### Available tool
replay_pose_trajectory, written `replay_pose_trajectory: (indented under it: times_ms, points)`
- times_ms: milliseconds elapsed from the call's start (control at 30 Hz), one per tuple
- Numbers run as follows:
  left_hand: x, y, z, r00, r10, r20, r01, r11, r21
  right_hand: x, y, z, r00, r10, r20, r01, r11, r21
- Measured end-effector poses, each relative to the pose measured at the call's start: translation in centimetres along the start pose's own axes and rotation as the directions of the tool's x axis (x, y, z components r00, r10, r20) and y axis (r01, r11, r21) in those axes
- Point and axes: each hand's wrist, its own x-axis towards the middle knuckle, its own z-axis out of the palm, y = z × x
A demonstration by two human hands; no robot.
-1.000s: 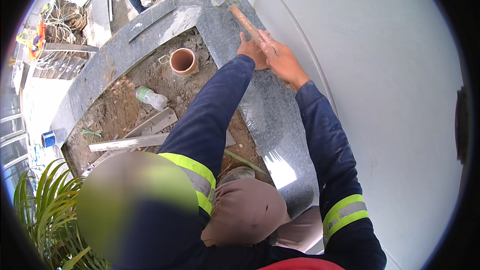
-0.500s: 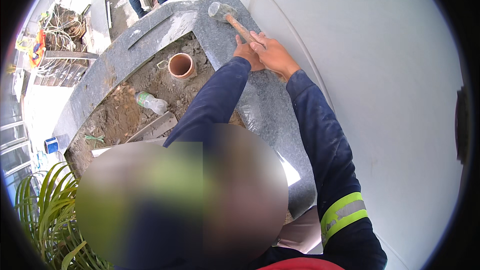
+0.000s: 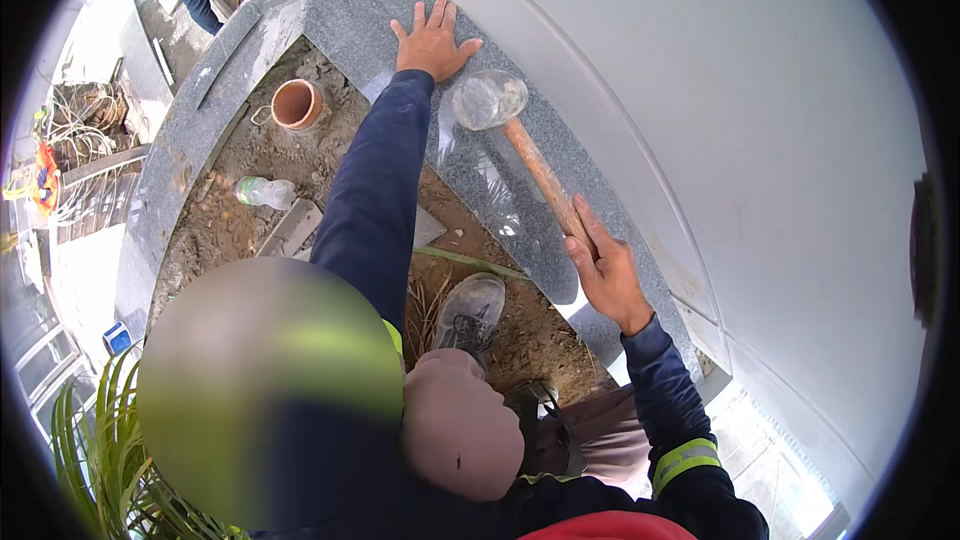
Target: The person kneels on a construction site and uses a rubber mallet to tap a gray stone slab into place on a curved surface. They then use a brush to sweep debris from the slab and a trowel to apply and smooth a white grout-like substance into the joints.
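1. Wrapped around the wooden handle, our right hand holds the mallet.
2. Its long axis runs up-left from our grip; the pale head rests on the granite slab.
3. Our left hand lies flat, fingers spread, just beyond the head.

Bright daylight, soft shadows, fisheye-bent edges, blurred patch lower left
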Motion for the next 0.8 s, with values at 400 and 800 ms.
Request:
replay_pose_trajectory:
  times_ms: [400,800]
  points:
    - [-9.4,14.5,-1.3,0.938,0.229,0.262,-0.244,0.969,0.025,-13.5,7.4,-1.2,0.986,0.121,-0.118,-0.130,0.989,-0.075]
    - [-8.4,16.6,-1.3,0.910,0.151,0.387,-0.215,0.968,0.126,-14.7,12.3,1.7,0.924,0.282,-0.258,-0.260,0.958,0.118]
